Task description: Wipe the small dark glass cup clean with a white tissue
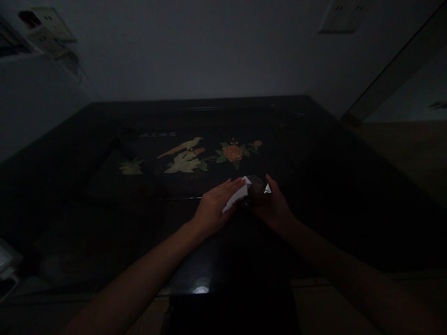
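Note:
Over the dark tabletop, my left hand (214,207) is closed on a white tissue (237,195). The tissue lies against the left side of a glassy object with a round top (256,184); its exact kind is hard to make out in the dim light. From the other side my right hand (277,207) grips that glassy object, thumb and fingers around its right edge. A bright triangular glint shows beside the right fingers. Whether the object rests on the tabletop or is slightly raised, I cannot tell.
A glossy black table (104,223) bears a tray-like panel with an inlaid bird (185,158) and flower (232,153). Behind it rises a pale wall (195,51) with sockets (342,16). A pale object (9,265) stands at the left edge.

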`<state>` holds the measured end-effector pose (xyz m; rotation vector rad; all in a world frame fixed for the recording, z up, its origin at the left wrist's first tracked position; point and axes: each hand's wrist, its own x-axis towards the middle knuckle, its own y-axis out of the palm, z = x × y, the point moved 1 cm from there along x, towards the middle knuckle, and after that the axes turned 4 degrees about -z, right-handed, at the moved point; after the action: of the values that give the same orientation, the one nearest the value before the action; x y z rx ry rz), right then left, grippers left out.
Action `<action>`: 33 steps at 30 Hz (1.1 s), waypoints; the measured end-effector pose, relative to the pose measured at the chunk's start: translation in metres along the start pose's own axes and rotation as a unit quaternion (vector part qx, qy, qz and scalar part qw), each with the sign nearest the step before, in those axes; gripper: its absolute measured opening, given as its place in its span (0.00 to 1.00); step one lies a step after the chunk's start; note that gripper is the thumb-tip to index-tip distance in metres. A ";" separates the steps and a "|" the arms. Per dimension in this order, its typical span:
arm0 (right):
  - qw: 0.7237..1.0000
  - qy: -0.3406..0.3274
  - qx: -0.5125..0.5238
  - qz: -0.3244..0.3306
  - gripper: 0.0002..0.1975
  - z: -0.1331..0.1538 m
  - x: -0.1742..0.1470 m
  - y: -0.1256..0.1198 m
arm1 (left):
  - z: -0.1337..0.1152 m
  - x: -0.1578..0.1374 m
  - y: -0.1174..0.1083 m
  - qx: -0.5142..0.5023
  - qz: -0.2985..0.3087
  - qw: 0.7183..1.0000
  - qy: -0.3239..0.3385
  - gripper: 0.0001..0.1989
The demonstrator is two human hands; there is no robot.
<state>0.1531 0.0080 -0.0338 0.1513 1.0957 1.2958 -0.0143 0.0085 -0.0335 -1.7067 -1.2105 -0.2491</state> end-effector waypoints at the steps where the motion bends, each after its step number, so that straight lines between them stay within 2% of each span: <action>1: 1.000 -0.002 -0.001 -0.007 0.20 0.001 0.000 0.000 | 0.001 0.000 0.000 0.009 -0.005 1.000 0.018 0.22; 4: 1.000 -0.003 -0.007 -0.020 0.20 0.002 0.001 0.000 | 0.002 -0.002 0.000 0.027 -0.016 0.998 0.045 0.22; 9: 1.000 -0.011 0.000 -0.004 0.19 0.001 0.002 0.001 | -0.002 -0.003 -0.002 0.027 -0.010 0.997 0.065 0.23; 13: 1.000 -0.010 -0.004 -0.015 0.21 -0.001 0.004 -0.002 | -0.008 -0.003 -0.002 0.009 0.017 0.997 0.079 0.24; 18: 1.000 -0.021 -0.011 0.010 0.18 -0.004 0.007 -0.007 | -0.013 -0.001 -0.001 -0.022 0.054 0.994 0.097 0.25; 24: 0.999 -0.024 -0.026 -0.019 0.18 -0.005 0.003 -0.004 | -0.018 0.003 0.002 -0.022 0.111 0.990 0.087 0.30; 27: 0.999 -0.037 -0.014 -0.016 0.14 -0.006 0.001 -0.001 | -0.018 0.005 0.003 0.004 0.129 0.989 0.069 0.34; 33: 0.995 -0.085 -0.019 -0.044 0.09 -0.009 0.002 -0.002 | -0.016 0.005 0.007 0.054 0.102 0.993 0.026 0.32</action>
<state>0.1478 0.0047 -0.0403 0.1793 0.9223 1.2013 -0.0008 -0.0012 -0.0273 -1.7029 -0.9866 -0.1011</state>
